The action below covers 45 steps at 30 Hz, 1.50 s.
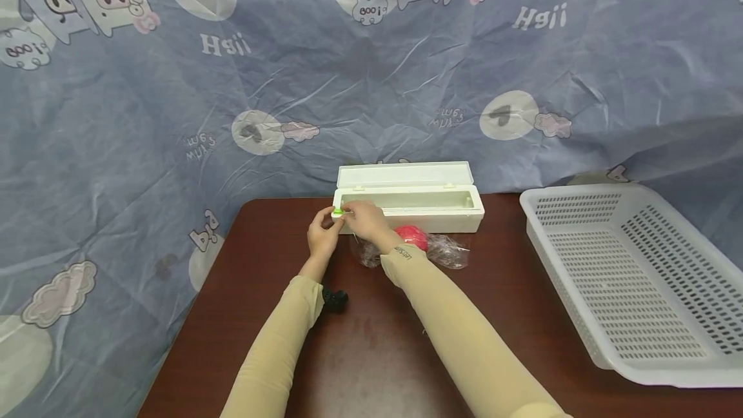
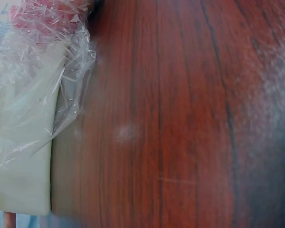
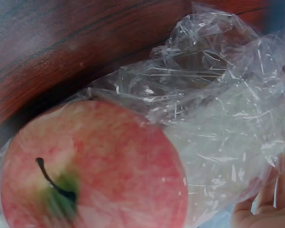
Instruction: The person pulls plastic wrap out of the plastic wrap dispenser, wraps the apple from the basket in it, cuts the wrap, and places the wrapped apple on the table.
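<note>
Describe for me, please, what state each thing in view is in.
White box: open, lid raised at the back.
Clear film: crumpled.
Apple: partly covered by film.
White basket: upright.
Printed cloth: hanging, creased.
Left hand: at the box's left end.
Right hand: at the same end.

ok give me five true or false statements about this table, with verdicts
1. The left hand and right hand are at the left end of the white cling-film dispenser. True.
2. The dispenser is shut. False: its lid stands open.
3. The apple has a dark stem. True.
4. The apple lies inside the dispenser. False: it is in front, with clear film around it.
5. The white basket is right of the dispenser. True.
</note>
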{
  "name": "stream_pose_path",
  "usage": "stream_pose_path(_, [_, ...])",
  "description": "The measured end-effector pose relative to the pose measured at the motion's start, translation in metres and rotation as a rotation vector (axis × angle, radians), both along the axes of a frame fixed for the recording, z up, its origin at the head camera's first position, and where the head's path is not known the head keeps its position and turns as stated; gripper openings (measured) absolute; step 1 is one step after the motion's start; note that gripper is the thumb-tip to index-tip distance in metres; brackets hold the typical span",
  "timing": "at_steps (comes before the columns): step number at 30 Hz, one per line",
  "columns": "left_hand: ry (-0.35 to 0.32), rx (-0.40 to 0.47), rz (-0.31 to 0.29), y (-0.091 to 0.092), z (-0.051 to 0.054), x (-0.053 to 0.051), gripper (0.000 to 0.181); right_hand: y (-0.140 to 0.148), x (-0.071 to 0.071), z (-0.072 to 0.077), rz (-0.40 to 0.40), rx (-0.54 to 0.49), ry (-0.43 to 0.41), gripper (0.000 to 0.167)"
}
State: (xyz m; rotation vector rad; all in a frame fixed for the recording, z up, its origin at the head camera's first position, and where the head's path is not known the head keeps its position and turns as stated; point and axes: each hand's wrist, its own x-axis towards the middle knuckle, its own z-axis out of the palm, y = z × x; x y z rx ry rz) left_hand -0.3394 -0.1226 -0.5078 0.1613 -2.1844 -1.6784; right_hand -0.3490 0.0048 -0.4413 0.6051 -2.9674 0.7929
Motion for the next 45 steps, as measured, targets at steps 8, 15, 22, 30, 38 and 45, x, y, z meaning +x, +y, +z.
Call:
stream_pose_path(8, [-0.035, 0.068, 0.008, 0.002, -0.005, 0.001, 0.039, 0.0, 0.0, -0.003, -0.001, 0.018, 0.042, 0.031])
stream_pose_path(15, [-0.025, 0.12, 0.015, 0.003, -0.003, -0.003, 0.038, -0.003, -0.004, -0.003, 0.046, 0.16, 0.072, 0.038])
stream_pose_path(22, [-0.057, 0.146, 0.019, 0.002, -0.001, -0.002, 0.037, -0.006, -0.003, -0.005, 0.046, 0.239, 0.085, 0.039])
stream_pose_path(30, [-0.086, 0.147, 0.029, 0.006, 0.002, -0.002, 0.038, -0.005, -0.005, -0.008, 0.019, 0.179, 0.121, 0.034])
stream_pose_path(38, [-0.095, 0.148, 0.037, 0.006, 0.005, -0.002, 0.036, -0.006, -0.013, -0.008, 0.001, 0.118, 0.124, 0.029])
stream_pose_path(45, [-0.103, 0.196, 0.026, 0.004, 0.003, -0.003, 0.036, -0.008, -0.017, -0.008, -0.007, 0.101, 0.099, 0.027])
